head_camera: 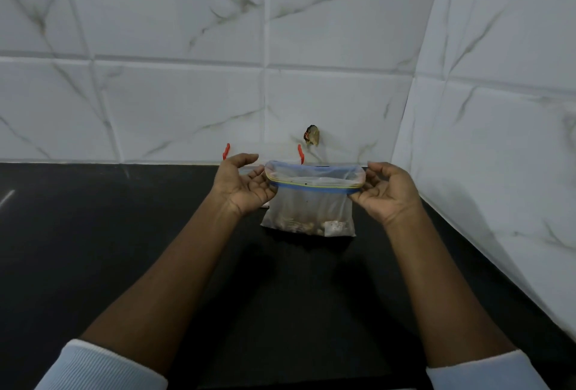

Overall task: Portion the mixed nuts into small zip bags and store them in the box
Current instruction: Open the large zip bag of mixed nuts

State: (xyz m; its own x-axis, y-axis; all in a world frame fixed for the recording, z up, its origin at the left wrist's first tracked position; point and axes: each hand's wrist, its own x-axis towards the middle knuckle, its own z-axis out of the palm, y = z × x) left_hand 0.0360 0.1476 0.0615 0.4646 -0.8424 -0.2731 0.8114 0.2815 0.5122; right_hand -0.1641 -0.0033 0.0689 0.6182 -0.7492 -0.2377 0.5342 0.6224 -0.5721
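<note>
While both hands hold it up at the far middle of the counter, the small clear plastic zip bag [311, 202] with its blue and yellow seal strip hides most of what lies behind it. Two red plastic pieces [226, 151] stick up just beyond, one past the left hand [246, 183] and one over the bag's rim; what they belong to cannot be told. A dark, crumpled lump [311, 135] sits against the far wall above them. A pale edge shows under the left hand, too hidden to name.

The left hand's curled fingers pinch the left end of the seal strip, thumb lifted. The right hand [386, 190] pinches the right end between thumb and fingers. The bag's mouth gapes wide, and a thin layer of mixed nuts [311, 226] lies along its bottom. Whether the bag touches the surface cannot be told.

The flat black countertop [93, 233] runs into a corner of white marble-veined wall tiles [187, 77], on the far side and the right.

One bag, two red pieces, one lump, two pale ribbed cuffs [103, 368].
</note>
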